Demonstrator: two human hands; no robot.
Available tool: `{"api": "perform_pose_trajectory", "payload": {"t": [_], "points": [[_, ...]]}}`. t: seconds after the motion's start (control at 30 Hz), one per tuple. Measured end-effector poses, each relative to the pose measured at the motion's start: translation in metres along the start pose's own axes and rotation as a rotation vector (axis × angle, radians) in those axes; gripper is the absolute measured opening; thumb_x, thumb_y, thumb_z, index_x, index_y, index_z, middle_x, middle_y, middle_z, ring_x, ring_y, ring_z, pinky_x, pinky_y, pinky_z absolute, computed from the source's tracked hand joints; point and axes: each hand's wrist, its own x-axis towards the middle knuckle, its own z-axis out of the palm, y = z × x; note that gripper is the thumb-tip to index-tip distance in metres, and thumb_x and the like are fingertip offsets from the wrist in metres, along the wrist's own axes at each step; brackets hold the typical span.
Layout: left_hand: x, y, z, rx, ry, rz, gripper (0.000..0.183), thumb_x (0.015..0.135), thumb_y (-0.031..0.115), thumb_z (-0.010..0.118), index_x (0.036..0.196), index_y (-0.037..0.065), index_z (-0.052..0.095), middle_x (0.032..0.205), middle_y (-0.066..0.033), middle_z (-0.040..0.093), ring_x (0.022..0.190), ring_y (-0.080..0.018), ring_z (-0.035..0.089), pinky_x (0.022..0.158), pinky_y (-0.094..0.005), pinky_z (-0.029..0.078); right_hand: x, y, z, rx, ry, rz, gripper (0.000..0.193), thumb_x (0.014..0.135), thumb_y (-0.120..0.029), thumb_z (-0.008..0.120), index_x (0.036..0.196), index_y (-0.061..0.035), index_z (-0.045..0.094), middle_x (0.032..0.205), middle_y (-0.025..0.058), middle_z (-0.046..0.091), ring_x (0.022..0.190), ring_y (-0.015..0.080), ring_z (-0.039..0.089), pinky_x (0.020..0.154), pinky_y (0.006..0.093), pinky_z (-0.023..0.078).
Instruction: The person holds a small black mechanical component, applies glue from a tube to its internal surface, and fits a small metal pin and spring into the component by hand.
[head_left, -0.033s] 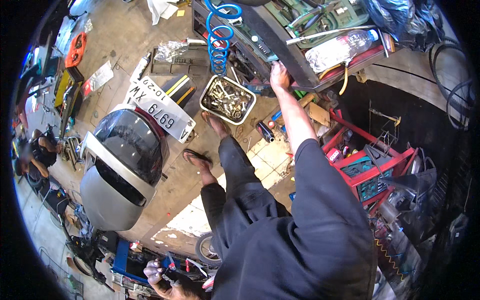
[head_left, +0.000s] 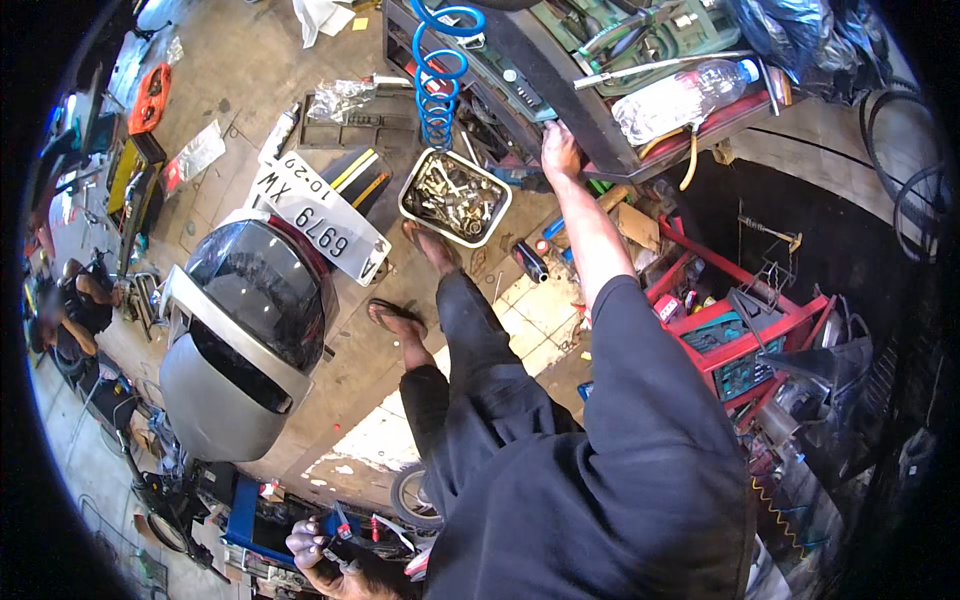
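Observation:
My right hand reaches up to the dark tool cabinet, its fingers curled at the edge beside a socket tray. The fingertips are hidden, so what they grip cannot be made out. Low on the left, my left hand is closed around a small dark metal part, too small to name exactly. On top of the cabinet lie a clear plastic bottle and a green tool case. A blue coiled air hose hangs beside the cabinet.
A white-rimmed tub of bolts stands by my feet. Left of it are a licence plate and a silver-grey motorcycle top box. A red tool rack stands at right. Another person sits at far left.

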Motion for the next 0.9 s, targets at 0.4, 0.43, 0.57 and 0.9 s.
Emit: {"api": "perform_pose_trajectory", "payload": {"t": [0.4,0.43,0.57,0.9], "points": [[0.029,-0.003,0.003,0.015,-0.046,-0.075,0.035,0.076,0.032,0.066,0.098,0.013,0.047,0.089,-0.0091,0.048,0.091,-0.0266,0.050,0.088,-0.0416,0.042,0.012,0.045,0.033,-0.271,0.124,-0.251,0.024,0.091,-0.019,0.050,0.104,-0.0096,0.068,0.114,0.0154,0.064,0.109,0.0362,0.059,0.092,0.0465,0.048],[0.029,-0.005,0.002,0.014,-0.048,-0.083,0.035,0.075,0.030,0.068,0.096,0.012,0.047,0.089,-0.0087,0.047,0.092,-0.0261,0.050,0.089,-0.0414,0.041,0.013,0.049,0.033,-0.292,0.143,-0.261,0.025,0.091,-0.020,0.051,0.105,-0.0093,0.068,0.114,0.0161,0.064,0.109,0.0366,0.059,0.092,0.0467,0.047],[0.020,-0.013,-0.004,0.046,-0.019,-0.121,0.037,0.073,0.025,0.076,0.090,0.009,0.048,0.090,-0.0070,0.046,0.094,-0.0243,0.049,0.091,-0.0407,0.040,0.008,0.024,0.023,-0.162,0.102,-0.159,0.032,0.089,-0.030,0.053,0.107,-0.0065,0.067,0.116,0.0215,0.062,0.110,0.0402,0.057,0.093,0.0495,0.045],[0.025,-0.001,0.008,-0.021,-0.096,-0.123,0.035,0.076,0.024,0.079,0.086,0.010,0.048,0.091,-0.0045,0.042,0.096,-0.0213,0.045,0.093,-0.0390,0.038,0.021,0.045,0.024,-0.162,-0.293,-0.007,0.055,0.094,-0.046,0.038,0.120,-0.0020,0.060,0.126,0.0273,0.056,0.117,0.0457,0.052,0.104,0.0513,0.034]]}}
